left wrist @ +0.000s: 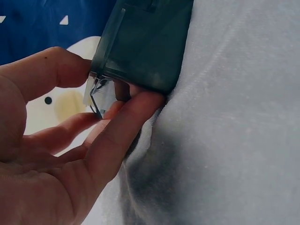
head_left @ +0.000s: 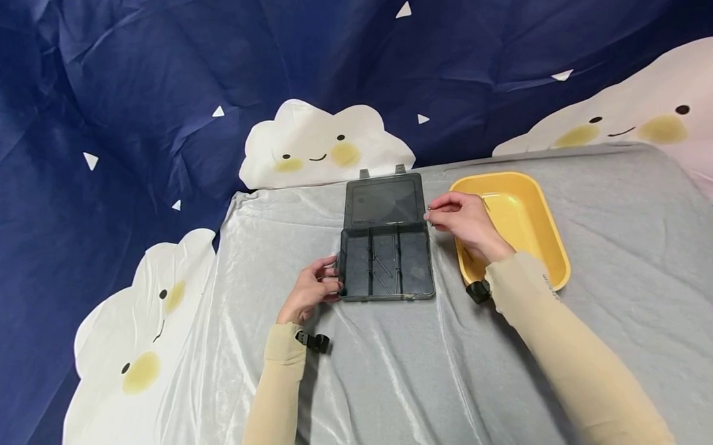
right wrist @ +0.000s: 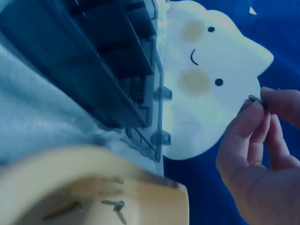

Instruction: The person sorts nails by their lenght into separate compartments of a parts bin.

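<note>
A dark translucent compartment box (head_left: 388, 298) lies on the grey cloth with its lid (head_left: 385, 202) folded back. Several long thin screws (head_left: 383, 266) lie in its middle part between the dividers. My left hand (head_left: 308, 291) grips the box's left side, its thumb at the upper edge and fingers low against the wall in the left wrist view. Between thumb and fingertips, my right hand (head_left: 467, 220) pinches a small metal screw (right wrist: 257, 99), just right of the lid and over the yellow tray's left rim. Most of that screw is hidden by the fingers.
The yellow tray (head_left: 527, 210) stands right of the box, partly covered by my right forearm. Loose screws (right wrist: 118, 205) lie inside it. Wrinkled grey cloth (head_left: 397, 378) covers the table, and a dark blue curtain (head_left: 168, 72) with cloud faces hangs behind and to the left.
</note>
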### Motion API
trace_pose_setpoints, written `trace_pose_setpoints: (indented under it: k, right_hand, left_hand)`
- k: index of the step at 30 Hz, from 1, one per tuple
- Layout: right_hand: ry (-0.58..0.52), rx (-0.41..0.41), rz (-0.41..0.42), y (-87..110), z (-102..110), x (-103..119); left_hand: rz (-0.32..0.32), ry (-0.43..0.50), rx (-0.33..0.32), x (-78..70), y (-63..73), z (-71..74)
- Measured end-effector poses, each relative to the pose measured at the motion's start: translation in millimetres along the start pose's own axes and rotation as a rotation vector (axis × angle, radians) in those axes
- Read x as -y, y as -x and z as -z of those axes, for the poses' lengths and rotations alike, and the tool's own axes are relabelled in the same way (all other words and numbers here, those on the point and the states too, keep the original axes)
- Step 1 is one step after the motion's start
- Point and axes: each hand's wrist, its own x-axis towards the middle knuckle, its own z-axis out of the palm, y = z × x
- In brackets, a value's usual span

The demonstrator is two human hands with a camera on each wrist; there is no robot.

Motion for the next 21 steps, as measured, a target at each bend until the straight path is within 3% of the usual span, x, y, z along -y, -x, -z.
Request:
trace_pose_setpoints:
  k: [8, 17, 21]
  right_hand:
    - [0.118, 0.0, -0.04, -8.2, -13, -5]
    - [0.48, 0.04, -0.055, -12.0, -25, -9]
    - [0.583, 0.036, -0.051, -12.9, -28, -11]
  left_hand:
    - [-0.003, 0.017, -0.004, 0.7, -0.4, -0.8]
    - [-0.004, 0.002, -0.002, 0.7, -0.5, -0.5]
    - [-0.001, 0.004, -0.001, 1.5, -0.7, -0.4]
